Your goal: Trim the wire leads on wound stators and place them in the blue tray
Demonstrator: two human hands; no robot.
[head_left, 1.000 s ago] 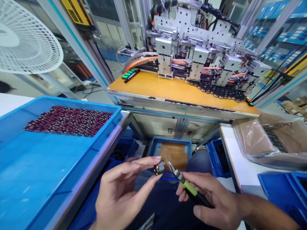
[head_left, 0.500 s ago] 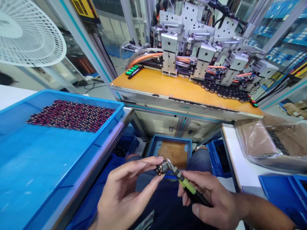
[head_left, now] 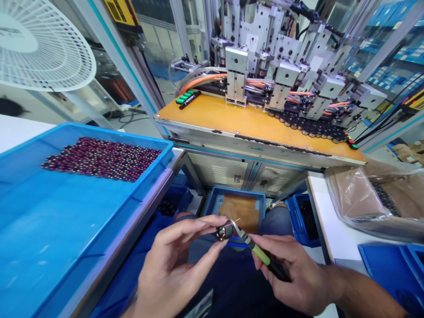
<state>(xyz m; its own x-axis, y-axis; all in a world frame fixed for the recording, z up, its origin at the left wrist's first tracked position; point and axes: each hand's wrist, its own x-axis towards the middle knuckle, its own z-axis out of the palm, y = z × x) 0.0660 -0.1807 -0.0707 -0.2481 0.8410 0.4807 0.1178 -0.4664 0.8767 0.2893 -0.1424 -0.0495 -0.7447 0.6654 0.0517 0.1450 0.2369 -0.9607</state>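
Note:
Between the thumb and fingertips of my left hand [head_left: 179, 260] is a small dark motor part with copper windings [head_left: 225, 231]. A thin bright wire end sticks out from its right side. My right hand [head_left: 294, 274] is closed around pliers [head_left: 261, 255] with yellow-green and black handles. Their narrow metal jaws reach the right side of the motor part, by the wire. Whether the jaws touch the wire I cannot tell.
On the left stands a blue tray [head_left: 82, 225] with many small parts [head_left: 102, 159] in rows. Ahead is a machine [head_left: 236, 75] on an orange worktop [head_left: 212, 115]. Below my hands sits a blue bin [head_left: 212, 198]; on the right, a plastic-lined box [head_left: 351, 185].
The pliers have shifted slightly, with the right fingers closing further round the handles. A thin wire end now shows beyond the jaws. My left hand keeps its hold on the motor part.

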